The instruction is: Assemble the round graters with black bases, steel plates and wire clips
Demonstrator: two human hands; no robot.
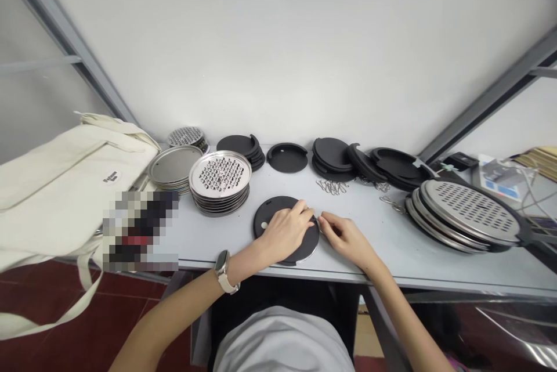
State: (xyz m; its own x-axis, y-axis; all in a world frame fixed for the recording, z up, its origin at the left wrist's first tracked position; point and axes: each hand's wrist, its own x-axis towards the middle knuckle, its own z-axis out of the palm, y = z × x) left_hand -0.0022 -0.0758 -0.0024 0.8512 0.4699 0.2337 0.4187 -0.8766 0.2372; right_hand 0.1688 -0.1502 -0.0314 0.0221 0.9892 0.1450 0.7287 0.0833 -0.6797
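Two hands of mine work at one black disc [307,244], flat near the tabletop's [368,215] front edge. My left hand [287,230] lies over the disc, fingers bent towards its right rim; I cannot tell whether they grip it. My right hand [343,238] is just beside that rim, thumb and forefinger narrow; I cannot tell whether they pinch anything. A watch [223,264] sits on my left wrist. Behind the disc lies a lone black lid [287,158], with a black stack [237,145] to its left and black lids [333,154] to its right, above wire loops [332,187]. Left of the disc stand round graters [221,177] and plain plates [174,166], then a cream bag [65,180]. Far right, handled graters [474,212] are piled up.
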